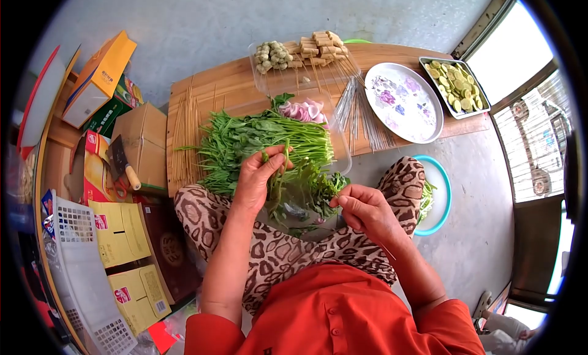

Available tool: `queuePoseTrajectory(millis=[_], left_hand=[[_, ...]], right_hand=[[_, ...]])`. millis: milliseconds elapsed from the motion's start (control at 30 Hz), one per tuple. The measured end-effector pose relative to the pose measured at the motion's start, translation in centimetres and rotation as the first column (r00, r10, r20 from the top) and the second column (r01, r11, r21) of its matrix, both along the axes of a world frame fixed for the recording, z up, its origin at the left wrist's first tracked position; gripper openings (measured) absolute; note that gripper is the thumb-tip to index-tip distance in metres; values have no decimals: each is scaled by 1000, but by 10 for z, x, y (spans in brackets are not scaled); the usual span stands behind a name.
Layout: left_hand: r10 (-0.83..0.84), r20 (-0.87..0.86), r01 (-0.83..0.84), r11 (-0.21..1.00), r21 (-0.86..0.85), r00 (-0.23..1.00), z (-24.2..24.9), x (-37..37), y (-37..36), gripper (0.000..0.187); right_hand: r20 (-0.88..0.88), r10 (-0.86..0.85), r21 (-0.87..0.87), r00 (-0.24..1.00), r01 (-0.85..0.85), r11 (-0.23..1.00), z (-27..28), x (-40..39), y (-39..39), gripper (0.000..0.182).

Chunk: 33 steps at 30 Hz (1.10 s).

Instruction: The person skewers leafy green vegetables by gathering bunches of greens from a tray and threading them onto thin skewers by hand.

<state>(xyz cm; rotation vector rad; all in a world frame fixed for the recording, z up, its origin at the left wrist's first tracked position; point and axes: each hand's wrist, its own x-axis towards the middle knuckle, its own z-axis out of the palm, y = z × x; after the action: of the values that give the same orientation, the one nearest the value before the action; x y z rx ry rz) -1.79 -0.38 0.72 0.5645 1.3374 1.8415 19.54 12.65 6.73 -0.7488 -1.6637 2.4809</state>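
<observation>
My left hand (pixel 260 174) is closed in a pinch on a green leafy stem, whose leaves hang down over my lap. Opposite it, my right hand (pixel 365 211) is closed around what looks like a thin bamboo skewer (pixel 388 254), its end showing below the palm. Bunched leafy greens (pixel 323 188) sit at the right fingertips. Just beyond both hands, a big heap of long-stemmed greens (pixel 245 141) fills a clear plastic tray (pixel 344 161), with pink-edged slices (pixel 304 111) at its far side.
Bamboo skewers (pixel 184 134) lie on the wooden table (pixel 211 89); metal skewers (pixel 361 117) lie beside a flowered plate (pixel 401 125). Farther back are skewered rolls (pixel 321 46) and a tray of green slices (pixel 456 85). A blue-rimmed basin (pixel 449 199) stands right; boxes (pixel 141 138) and a cleaver (pixel 124 164) are left.
</observation>
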Motion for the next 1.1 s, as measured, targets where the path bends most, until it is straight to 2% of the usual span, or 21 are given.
queuePoseTrajectory(millis=[500,1100], left_hand=[[15,-13,-15,1000,4,1000,0,-2,-5,24],[31,-43,-31,1000,-1,999,-2,-4,-6,23]], right_hand=[[8,16,-37,1000,-16,999,2,3,-2,16],[19,48,1,999,-48,999,5,4,-4,19]])
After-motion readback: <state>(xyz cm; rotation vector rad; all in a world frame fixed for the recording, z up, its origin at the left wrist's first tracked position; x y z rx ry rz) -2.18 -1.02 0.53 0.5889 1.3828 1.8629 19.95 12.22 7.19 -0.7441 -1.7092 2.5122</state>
